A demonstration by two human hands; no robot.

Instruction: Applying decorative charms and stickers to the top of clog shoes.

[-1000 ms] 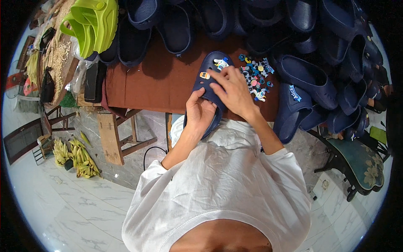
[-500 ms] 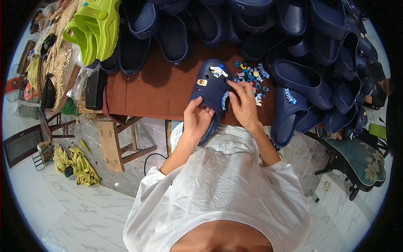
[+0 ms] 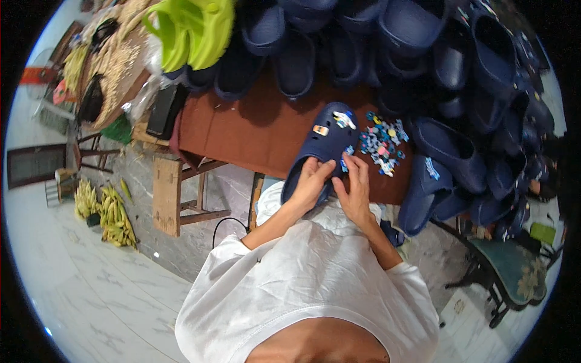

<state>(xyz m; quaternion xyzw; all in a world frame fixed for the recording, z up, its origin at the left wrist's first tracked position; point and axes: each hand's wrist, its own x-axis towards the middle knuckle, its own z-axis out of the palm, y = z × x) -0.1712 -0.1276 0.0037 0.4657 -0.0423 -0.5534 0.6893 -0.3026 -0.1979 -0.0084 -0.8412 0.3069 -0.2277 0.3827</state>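
A navy clog (image 3: 311, 145) is lying over the near edge of the brown-covered tabletop (image 3: 242, 139), its toe pointing away from the person and its heel end reaching back toward the lap; whether its toe is resting on the cloth, I cannot tell. The left hand (image 3: 311, 183) is clamping the clog at its foot opening. Just beside it, the right hand (image 3: 353, 186) is bringing its fingertips to a blue charm (image 3: 347, 158) on the right side of the clog; whether finger and thumb are pinching that charm, I cannot tell. Near the toe, a white-and-blue figure charm (image 3: 345, 119) is sitting on the upper, and an orange-and-white charm (image 3: 320, 130) is sitting to its left. To the right of the clog, a pile of small charms (image 3: 381, 145) is spreading over the cloth. Beyond that pile, a second navy clog (image 3: 417, 196) is showing a blue charm of its own at the tabletop's right end. Many more navy clogs (image 3: 295, 66) are crowding the far side, and a lime-green pair of clogs (image 3: 209, 30) is standing out at the far left.
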